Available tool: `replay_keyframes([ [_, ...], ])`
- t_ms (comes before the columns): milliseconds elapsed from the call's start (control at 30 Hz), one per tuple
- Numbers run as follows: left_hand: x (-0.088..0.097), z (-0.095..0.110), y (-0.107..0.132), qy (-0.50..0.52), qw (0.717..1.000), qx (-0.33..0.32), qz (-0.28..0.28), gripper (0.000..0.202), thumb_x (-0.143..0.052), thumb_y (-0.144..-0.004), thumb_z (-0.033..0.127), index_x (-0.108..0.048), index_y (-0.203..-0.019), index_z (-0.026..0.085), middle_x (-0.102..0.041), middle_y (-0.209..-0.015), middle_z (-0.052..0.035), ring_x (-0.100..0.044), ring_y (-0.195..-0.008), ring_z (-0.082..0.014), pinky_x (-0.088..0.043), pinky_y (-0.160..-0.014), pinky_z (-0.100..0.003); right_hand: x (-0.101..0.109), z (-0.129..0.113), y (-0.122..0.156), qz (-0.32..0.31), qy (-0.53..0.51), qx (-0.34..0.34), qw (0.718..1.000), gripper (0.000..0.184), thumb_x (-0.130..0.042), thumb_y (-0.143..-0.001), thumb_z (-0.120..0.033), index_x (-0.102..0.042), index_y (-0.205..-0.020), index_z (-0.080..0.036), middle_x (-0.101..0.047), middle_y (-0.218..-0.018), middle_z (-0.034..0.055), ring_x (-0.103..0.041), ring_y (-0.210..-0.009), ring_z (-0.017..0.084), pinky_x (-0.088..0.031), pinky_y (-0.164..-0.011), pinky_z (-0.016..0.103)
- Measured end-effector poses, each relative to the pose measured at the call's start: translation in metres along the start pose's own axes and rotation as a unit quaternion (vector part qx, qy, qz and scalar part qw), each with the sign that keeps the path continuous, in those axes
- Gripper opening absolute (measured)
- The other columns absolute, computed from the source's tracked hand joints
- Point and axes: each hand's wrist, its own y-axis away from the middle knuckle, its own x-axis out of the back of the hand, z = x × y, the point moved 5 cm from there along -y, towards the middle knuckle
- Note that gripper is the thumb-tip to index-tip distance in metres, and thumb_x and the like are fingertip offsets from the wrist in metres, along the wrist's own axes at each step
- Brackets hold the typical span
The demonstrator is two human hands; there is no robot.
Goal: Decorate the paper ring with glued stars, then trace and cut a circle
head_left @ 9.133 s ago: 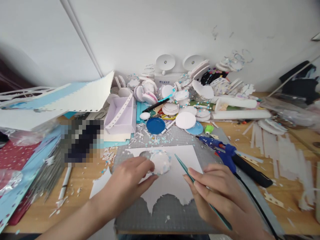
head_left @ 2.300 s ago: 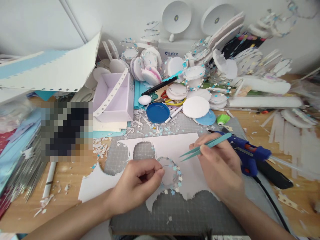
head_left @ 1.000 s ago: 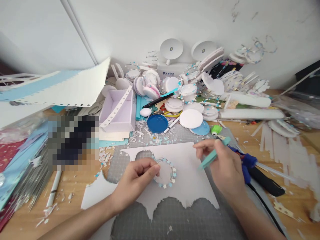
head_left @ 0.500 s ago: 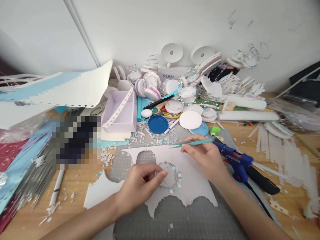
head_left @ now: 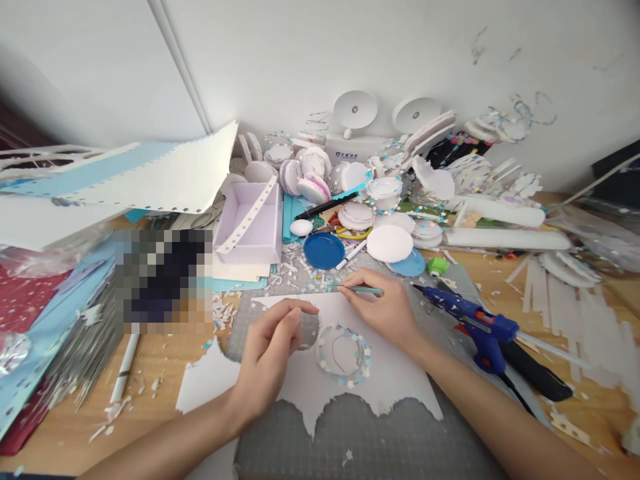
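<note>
A small ring trimmed with tiny white and blue paper flowers lies on a white sheet with round holes cut in it, on a grey cutting mat. My left hand hovers just left of the ring, fingers loosely curled and apart, holding nothing. My right hand is closed on teal tweezers, whose tips point left toward the scattered paper bits above the sheet.
A blue glue gun lies right of the mat. Behind it are a blue lid, white discs, a lilac box, a marker and many decorated rings. Paper stacks fill the left; white strips lie on the right.
My left hand has let go of the ring, which now lies free on the sheet. My right hand has carried the tweezers left and down toward the paper bits.
</note>
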Motion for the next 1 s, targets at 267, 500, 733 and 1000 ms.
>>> replay_keyframes([
  [267,-0.001,0.000,-0.002,0.013,1.000,0.011,0.002,0.030,-0.040,-0.093,0.036,-0.064,-0.092,0.017,-0.030,-0.052,0.0068,-0.027,-0.050,-0.0096,-0.025,-0.050,-0.023,0.018,-0.015,-0.001,0.033,0.001,-0.007,0.999,0.006,-0.066,-0.078,-0.018,-0.064,-0.073,-0.021,-0.071,-0.078,0.0024,-0.066,-0.077,0.019,-0.051,-0.069,0.029],
  [500,-0.001,-0.004,-0.005,-0.005,1.000,0.025,0.014,0.023,-0.044,-0.090,0.031,-0.062,-0.094,0.018,-0.032,-0.055,0.0070,-0.030,-0.052,-0.0098,-0.025,-0.051,-0.022,0.025,-0.007,-0.001,0.056,-0.138,-0.121,0.981,0.012,-0.073,-0.073,-0.028,-0.065,-0.070,-0.021,-0.066,-0.070,0.0005,-0.062,-0.069,0.015,-0.048,-0.063,0.027],
  [733,0.000,0.001,-0.012,-0.018,0.998,-0.047,0.030,0.032,-0.052,-0.089,0.029,-0.050,-0.120,0.020,-0.041,-0.065,0.0065,-0.038,-0.057,-0.0104,-0.032,-0.054,-0.021,0.007,-0.002,0.003,0.013,-0.406,-0.285,0.868,0.022,-0.082,-0.061,-0.025,-0.061,-0.067,-0.020,-0.063,-0.063,-0.0041,-0.059,-0.058,0.010,-0.048,-0.059,0.024],
  [1000,-0.004,0.007,-0.009,-0.097,0.988,-0.116,-0.012,0.027,-0.058,-0.088,0.029,-0.058,-0.113,0.019,-0.043,-0.064,0.0052,-0.040,-0.057,-0.0099,-0.035,-0.052,-0.021,-0.004,-0.014,0.015,-0.037,-0.462,-0.347,0.815,0.023,-0.083,-0.058,-0.021,-0.061,-0.064,-0.019,-0.062,-0.060,-0.0052,-0.058,-0.055,0.009,-0.049,-0.057,0.022],
])
